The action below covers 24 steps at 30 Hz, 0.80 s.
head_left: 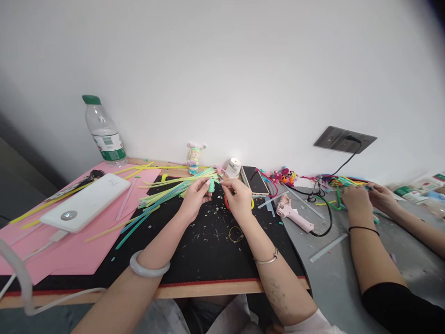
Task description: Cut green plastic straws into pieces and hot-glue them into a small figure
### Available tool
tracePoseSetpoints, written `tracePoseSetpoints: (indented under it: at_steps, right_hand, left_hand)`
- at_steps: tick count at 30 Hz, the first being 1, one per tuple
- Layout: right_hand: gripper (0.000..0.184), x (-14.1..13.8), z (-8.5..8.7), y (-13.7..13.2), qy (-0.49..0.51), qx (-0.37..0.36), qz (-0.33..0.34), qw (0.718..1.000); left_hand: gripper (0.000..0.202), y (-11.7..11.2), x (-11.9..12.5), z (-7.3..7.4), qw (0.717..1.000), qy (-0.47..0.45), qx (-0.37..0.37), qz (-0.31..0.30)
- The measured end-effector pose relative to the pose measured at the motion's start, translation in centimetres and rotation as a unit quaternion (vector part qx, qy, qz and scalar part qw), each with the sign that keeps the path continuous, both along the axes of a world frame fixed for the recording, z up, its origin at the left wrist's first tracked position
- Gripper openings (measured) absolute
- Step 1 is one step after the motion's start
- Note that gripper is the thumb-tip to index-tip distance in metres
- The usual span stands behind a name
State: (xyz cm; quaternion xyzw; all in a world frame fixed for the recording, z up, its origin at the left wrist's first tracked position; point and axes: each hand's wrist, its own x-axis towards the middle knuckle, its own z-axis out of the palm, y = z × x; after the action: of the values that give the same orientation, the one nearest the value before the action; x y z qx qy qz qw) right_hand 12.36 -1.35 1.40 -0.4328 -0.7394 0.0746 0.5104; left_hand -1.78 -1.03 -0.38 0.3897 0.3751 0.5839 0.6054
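My left hand (195,198) pinches a small mint-green fuzzy piece (211,185), apparently bent pipe cleaner, between thumb and fingertips. Close beside it, my right hand (238,195) has its thumb and fingers pressed together near the top of that piece; what they grip is too small to make out. Behind and left of my hands lies a loose bundle of green, yellow and blue pipe cleaners (153,200). A red and yellow ring-shaped object (252,203) is partly hidden under my right hand. Bits of fluff and a thin gold-coloured loop (236,234) lie on the black mat (208,260).
A small doll figure (193,160), a white cup (234,168) and a phone (256,181) stand or lie along the wall. Left are a power bank (85,202), pink sheets (100,246) and a bottle (105,132). Right are a pink glue gun (295,215) and a co-worker's hands (358,202).
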Motion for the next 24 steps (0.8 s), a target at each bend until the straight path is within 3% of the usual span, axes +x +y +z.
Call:
tracePoseSetpoints:
  at_steps: [16,24]
  right_hand:
    - [0.016,-0.25,-0.26,0.19,-0.03,0.067,0.058,0.996]
    - [0.014,-0.34,-0.39,0.19,0.0,0.049,0.074,0.996]
  left_hand:
    - [0.038,0.1,0.07,-0.25,1.0,0.001,0.006,-0.001]
    - [0.037,0.06,0.05,-0.19,1.0,-0.009,0.004,0.002]
